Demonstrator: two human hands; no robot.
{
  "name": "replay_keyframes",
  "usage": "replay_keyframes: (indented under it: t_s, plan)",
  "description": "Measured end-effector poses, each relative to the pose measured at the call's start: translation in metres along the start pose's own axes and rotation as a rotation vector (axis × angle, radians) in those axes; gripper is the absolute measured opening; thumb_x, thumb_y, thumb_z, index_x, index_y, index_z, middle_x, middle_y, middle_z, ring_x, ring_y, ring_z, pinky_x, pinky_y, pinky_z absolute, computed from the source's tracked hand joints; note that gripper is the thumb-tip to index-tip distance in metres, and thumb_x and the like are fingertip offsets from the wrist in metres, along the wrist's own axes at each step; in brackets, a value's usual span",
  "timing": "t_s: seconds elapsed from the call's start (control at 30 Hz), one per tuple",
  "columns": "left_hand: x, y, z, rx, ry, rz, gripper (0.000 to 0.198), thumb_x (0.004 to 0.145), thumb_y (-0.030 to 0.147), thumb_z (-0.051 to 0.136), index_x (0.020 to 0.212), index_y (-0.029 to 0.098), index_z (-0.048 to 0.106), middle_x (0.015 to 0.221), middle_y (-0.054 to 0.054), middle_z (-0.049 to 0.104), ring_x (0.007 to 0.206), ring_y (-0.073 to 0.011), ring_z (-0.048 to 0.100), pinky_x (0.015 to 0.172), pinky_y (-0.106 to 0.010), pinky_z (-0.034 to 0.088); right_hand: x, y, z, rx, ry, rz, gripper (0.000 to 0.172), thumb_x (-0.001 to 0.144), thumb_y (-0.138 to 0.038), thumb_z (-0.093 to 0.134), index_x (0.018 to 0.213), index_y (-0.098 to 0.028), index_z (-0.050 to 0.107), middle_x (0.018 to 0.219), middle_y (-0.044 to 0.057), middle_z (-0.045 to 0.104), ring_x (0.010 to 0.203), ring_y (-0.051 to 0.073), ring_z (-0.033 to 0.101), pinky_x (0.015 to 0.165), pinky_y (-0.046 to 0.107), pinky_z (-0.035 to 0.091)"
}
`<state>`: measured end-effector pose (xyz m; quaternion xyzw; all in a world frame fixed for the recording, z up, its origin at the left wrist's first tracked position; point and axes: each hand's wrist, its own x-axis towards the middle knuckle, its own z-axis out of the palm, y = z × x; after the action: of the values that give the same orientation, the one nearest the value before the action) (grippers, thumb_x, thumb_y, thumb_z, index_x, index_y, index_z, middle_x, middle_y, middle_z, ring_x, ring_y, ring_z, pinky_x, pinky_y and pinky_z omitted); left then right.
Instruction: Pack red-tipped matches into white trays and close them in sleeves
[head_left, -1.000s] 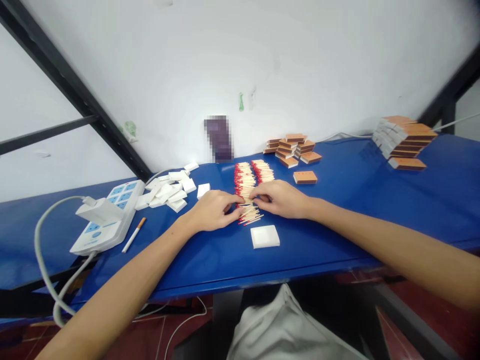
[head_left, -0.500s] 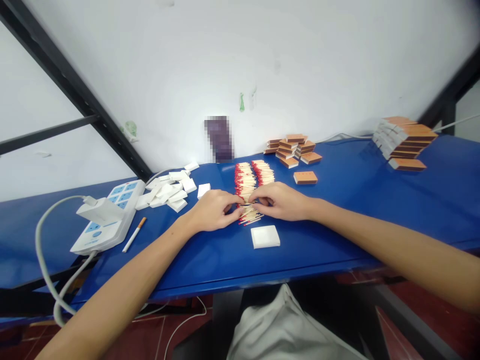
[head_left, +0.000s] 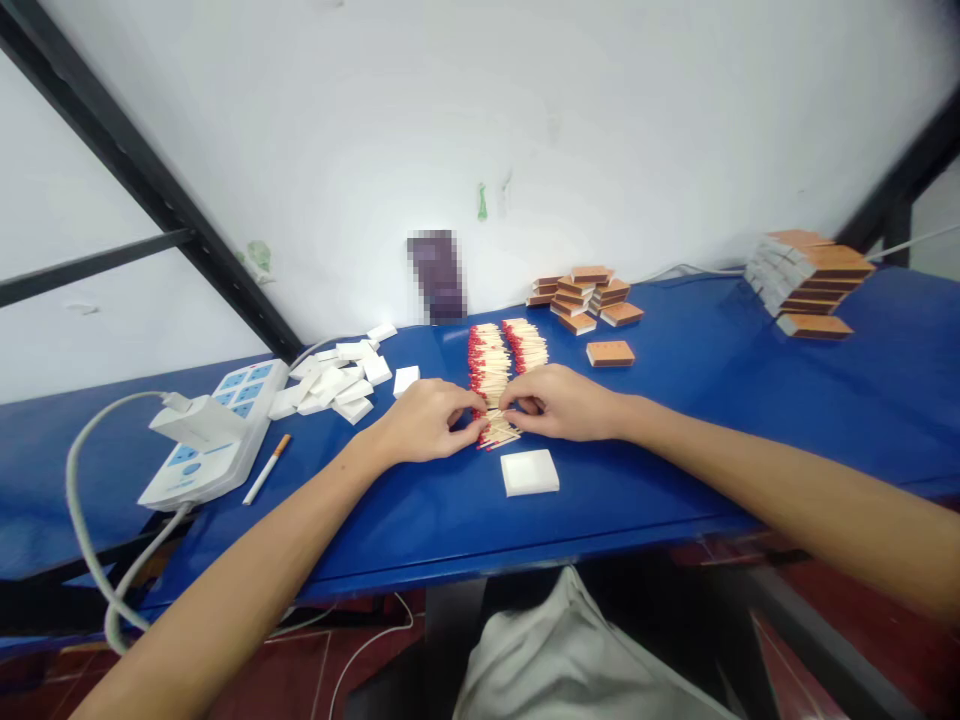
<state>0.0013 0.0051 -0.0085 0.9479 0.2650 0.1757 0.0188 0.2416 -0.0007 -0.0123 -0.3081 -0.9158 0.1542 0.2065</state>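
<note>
Red-headed matches lie in a long row on the blue table, with a second row of matches behind on the right. My left hand pinches at the red-headed ends near the front of the first row. Facing it, my right hand closes thumb and finger on the plain ends of the same matches. Some loose, crossed matches lie just below the fingertips. Closer to me sits a white matchbox tray, apart from both hands.
White trays are heaped at the left, beside a cigarette and a power strip with a plugged-in charger. Brown matchbox covers are piled at the back; a larger stack of matchboxes stands far right. A blurred dark object leans against the wall.
Both hands stay nearly in place, pinching the matches. The loose matches below the fingers have shifted slightly, and the view has moved a little.
</note>
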Motion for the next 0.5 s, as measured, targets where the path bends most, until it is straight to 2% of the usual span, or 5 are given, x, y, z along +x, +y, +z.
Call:
replay_keyframes:
  t_s: [0.5]
  plan:
    - [0.0,-0.0021,0.0007,0.015,0.031,-0.007,0.021,0.092,0.029,0.056,0.097,0.02,0.073,0.065,0.003,0.066,0.059,-0.0125,0.059,0.065,-0.027,0.042,0.0001,0.0052,0.0036,-0.018,0.049,-0.005,0.015,0.089,-0.025,0.057,0.087,-0.017,0.069,0.063,-0.003,0.057,0.056,0.009,0.047,0.057,0.022,0.032]
